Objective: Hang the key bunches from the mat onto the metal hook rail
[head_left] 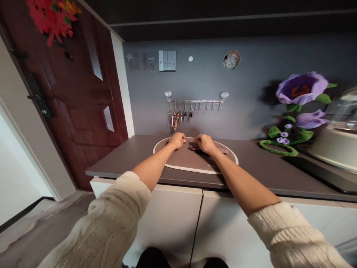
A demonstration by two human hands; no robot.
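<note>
Both of my hands are over an oval brown mat (189, 163) with a pale rim, which lies on the counter. My left hand (177, 141) is closed in a pinch at a small shiny ring-like piece (185, 141), too small to make out fully. Just to the right, my right hand (205, 144) has its fingers curled together; what they hold, if anything, is hidden. Beneath and beside that hand lie a small dark object with a shiny edge (193, 148) and a flat pinkish strip (223, 151).
Several keys (176, 118) hang from a hook rail (195, 101) on the grey wall behind the mat. To the right stand purple fabric flowers (302, 89), a black flat slab (320, 174) and a cream appliance (334, 145). A dark red door (83, 93) is at left.
</note>
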